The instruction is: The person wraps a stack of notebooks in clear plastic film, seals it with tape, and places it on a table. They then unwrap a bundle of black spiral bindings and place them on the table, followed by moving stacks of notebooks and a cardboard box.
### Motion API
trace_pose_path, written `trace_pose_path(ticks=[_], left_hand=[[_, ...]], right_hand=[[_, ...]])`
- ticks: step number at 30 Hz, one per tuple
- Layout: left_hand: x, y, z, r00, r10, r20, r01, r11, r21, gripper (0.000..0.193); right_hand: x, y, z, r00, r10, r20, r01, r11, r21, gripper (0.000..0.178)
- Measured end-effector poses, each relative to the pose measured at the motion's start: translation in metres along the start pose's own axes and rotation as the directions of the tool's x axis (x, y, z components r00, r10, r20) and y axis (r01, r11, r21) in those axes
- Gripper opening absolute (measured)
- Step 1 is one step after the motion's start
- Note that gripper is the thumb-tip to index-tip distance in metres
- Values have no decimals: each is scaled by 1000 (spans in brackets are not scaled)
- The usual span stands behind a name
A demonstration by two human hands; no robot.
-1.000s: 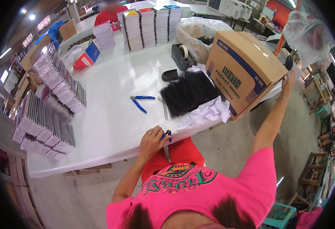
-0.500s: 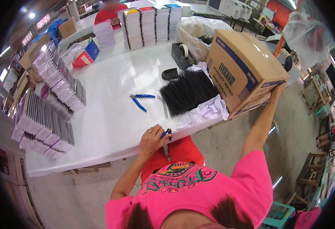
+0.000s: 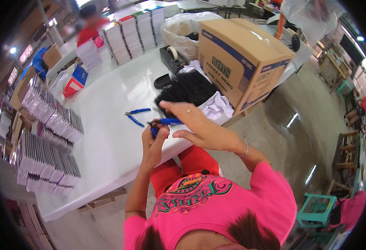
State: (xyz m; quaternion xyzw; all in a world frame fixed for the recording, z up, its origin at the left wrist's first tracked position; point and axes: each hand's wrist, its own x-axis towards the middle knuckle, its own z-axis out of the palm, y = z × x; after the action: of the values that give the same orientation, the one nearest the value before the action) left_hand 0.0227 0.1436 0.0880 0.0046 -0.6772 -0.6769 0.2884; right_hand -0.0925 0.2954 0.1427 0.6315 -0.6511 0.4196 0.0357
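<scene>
My left hand (image 3: 151, 143) is closed around blue-handled cutting pliers (image 3: 169, 121) above the table's front edge. One blue handle points toward my right hand (image 3: 204, 131), which hovers just beside it. That hand's fingers are stretched out and the thumb stands apart; it grips nothing. A second pair of blue-handled cutters (image 3: 138, 111) lies on the white table (image 3: 108, 137), its handles spread. Beyond my right hand is a pile of black spiral binding coils (image 3: 187, 88), partly hidden by my fingers, on crumpled white paper (image 3: 218, 106).
A large cardboard box (image 3: 241, 62) stands at the right edge of the table. Behind the coils is a black tape dispenser (image 3: 172, 58). Stacks of spiral-bound notebooks (image 3: 47, 160) line the left side, with more stacks (image 3: 133, 35) at the back. Another person (image 3: 89, 31) is at the far side.
My right hand has left the box's corner and come over to the pliers. My left hand, still holding them, has risen and moved slightly left. The view has shifted.
</scene>
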Motion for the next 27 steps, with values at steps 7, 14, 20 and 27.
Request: trace_pose_path(ticks=[7, 14, 20, 27], left_hand=[[8, 29, 26, 953, 242, 183, -290, 902, 319, 39], [14, -21, -22, 998, 53, 33, -62, 857, 511, 42], [1, -111, -105, 962, 74, -264, 110, 778, 619, 21], [-3, -127, -124, 895, -74, -440, 245, 905, 348, 19]], right_hand=[[-26, -6, -33, 978, 202, 49, -207, 938, 277, 33], [-84, -6, -161, 526, 83, -847, -642, 692, -330, 23], [-121, 62, -202, 501, -193, -844, -805, 254, -536, 21], [-106, 100, -187, 444, -182, -878, -843, 249, -478, 20]])
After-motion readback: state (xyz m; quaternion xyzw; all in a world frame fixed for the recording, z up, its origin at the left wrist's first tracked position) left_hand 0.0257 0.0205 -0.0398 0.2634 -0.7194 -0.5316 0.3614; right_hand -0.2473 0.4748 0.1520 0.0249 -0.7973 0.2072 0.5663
